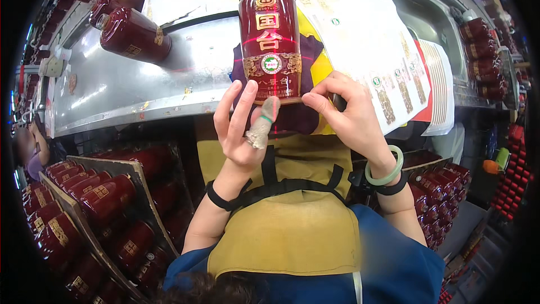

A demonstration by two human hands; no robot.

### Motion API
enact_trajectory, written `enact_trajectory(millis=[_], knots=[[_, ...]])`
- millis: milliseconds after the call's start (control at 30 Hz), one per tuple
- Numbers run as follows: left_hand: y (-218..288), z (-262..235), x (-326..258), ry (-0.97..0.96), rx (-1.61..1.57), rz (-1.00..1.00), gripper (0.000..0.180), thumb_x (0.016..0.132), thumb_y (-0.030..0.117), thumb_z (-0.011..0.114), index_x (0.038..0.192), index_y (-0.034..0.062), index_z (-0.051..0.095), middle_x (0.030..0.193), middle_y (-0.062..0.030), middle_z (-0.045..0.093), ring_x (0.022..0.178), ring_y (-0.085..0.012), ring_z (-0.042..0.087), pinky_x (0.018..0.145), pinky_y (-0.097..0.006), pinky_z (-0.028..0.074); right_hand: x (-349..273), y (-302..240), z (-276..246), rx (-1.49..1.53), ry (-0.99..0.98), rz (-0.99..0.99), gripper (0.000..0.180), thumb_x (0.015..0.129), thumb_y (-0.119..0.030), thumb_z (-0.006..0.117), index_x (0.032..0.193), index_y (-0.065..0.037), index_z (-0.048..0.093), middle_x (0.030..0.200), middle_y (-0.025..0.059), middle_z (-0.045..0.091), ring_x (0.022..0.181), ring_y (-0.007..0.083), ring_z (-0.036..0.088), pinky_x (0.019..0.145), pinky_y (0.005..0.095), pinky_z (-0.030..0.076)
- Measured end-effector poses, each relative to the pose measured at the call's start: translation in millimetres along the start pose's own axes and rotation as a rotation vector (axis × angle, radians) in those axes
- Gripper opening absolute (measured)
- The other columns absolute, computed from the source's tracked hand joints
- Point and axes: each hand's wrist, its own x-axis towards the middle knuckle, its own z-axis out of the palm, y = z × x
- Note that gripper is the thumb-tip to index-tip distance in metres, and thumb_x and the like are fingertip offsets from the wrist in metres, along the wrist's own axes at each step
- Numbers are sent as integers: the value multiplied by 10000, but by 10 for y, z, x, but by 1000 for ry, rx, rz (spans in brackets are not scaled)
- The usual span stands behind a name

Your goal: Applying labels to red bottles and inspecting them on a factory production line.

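Observation:
A dark red glass bottle point(270, 36) with gold lettering and a patterned band lies on a purple cloth point(308, 59), its neck pointing away from me. Thin red light lines cross its front. My left hand point(243, 129) is at the bottle's base, two fingers stretched out along its lower left edge. A worn covering point(260, 129) wraps one digit, whose tip touches the lower front. Beside the lower right corner, my right hand point(350, 110) has thumb and forefinger pinched together; whatever may be between them is too small to make out.
Sheets of gold and green labels point(365, 39) spread over the right of the metal table point(197, 79). Another red bottle point(135, 35) lies at the left. Racks of red bottles point(107, 191) stand below the left side, with more bottles point(439, 191) below right. A sink basin point(427, 19) is far right.

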Motion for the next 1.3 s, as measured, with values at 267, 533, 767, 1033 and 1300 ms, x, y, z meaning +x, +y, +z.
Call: enact_trajectory(millis=[267, 533, 767, 1033, 1300], knots=[[61, 53, 50, 74, -44, -100, 315, 753, -50, 864, 1053, 15, 793, 1237, -138, 699, 1153, -325, 667, 900, -388, 616, -6, -16, 16, 59, 8, 3, 227, 914, -198, 785, 877, 15, 717, 749, 117, 631, 630, 224, 563, 616, 373, 434], [-31, 39, -2, 48, -181, -134, 344, 749, -99, 844, 1081, -65, 758, 1182, -168, 728, 1077, -322, 714, 880, -372, 642, -20, -70, -10, 48, 11, -13, 205, 908, -174, 791, 868, 10, 712, 722, 100, 612, 598, 208, 543, 588, 358, 415], [-27, 44, -38, 57, -243, -206, 480, 757, -150, 822, 1217, -101, 697, 1203, -209, 733, 1099, -316, 721, 935, -374, 618, -71, -96, -70, 53, 9, -33, 203, 898, -168, 802, 869, 14, 717, 719, 91, 609, 592, 189, 535, 584, 341, 416], [-69, 39, -1, 46, -166, -88, 449, 744, -108, 848, 1170, -101, 707, 1209, -205, 731, 1096, -329, 718, 935, -384, 613, -21, 19, -1, 30, 23, -19, 203, 900, -164, 797, 864, 19, 717, 735, 97, 619, 600, 190, 540, 588, 345, 417], [54, -13, 107, -54, -86, -1, 271, 789, -30, 842, 1032, -86, 736, 1170, -147, 747, 1105, -322, 687, 875, -376, 600, 15, 39, 58, 35, 17, -23, 226, 908, -193, 789, 881, 22, 725, 745, 116, 628, 613, 223, 552, 604, 361, 427]])
